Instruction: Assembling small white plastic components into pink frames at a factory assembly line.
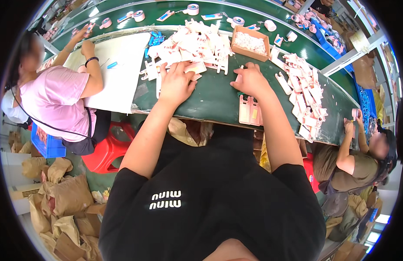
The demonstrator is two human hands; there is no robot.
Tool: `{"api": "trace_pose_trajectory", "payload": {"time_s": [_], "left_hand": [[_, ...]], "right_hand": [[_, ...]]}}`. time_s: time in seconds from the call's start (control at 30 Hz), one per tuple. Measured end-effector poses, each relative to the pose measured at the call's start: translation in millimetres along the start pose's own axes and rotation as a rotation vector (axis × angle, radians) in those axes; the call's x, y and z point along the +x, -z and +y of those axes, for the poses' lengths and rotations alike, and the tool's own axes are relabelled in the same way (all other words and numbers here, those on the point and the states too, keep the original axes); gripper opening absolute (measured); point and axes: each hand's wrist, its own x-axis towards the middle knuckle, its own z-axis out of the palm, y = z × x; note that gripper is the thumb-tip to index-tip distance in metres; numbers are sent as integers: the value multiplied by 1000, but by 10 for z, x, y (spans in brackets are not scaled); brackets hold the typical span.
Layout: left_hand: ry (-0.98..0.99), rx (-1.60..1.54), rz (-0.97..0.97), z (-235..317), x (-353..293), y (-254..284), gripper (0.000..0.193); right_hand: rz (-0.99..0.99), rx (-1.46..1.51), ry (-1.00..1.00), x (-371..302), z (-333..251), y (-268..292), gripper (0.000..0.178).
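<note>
A large heap of pale pink plastic parts lies on the green table in front of me. At its near edge my left hand rests palm down, fingers apart and touching the flat pink pieces there. To the right, my right hand has its fingers curled, with a small pink plastic part between thumb and fingers; most of that part is hidden. Just below the right wrist, flat pink plastic plates lie side by side at the table's front edge.
A cardboard box of small pale pieces stands beyond my right hand. Another pink heap lies to the right, blue cylinders at the left. Behind runs a green conveyor with pink devices. Co-workers sit left and right.
</note>
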Motion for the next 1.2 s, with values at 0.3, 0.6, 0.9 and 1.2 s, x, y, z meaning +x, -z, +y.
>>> {"api": "trace_pose_trajectory", "payload": {"time_s": [0.3, 0.6, 0.9, 1.2], "left_hand": [[-202, -554, 183, 336, -152, 270, 24], [-54, -350, -141, 877, -482, 218, 51], [-225, -482, -55, 889, -450, 120, 22], [-220, -554, -136, 1017, -448, -73, 20]], "right_hand": [[60, 298, 29, -52, -77, 196, 58], [76, 526, 360, -782, -243, -54, 45], [211, 386, 409, -613, 24, 106, 14], [-53, 261, 222, -362, 653, 130, 22]]}}
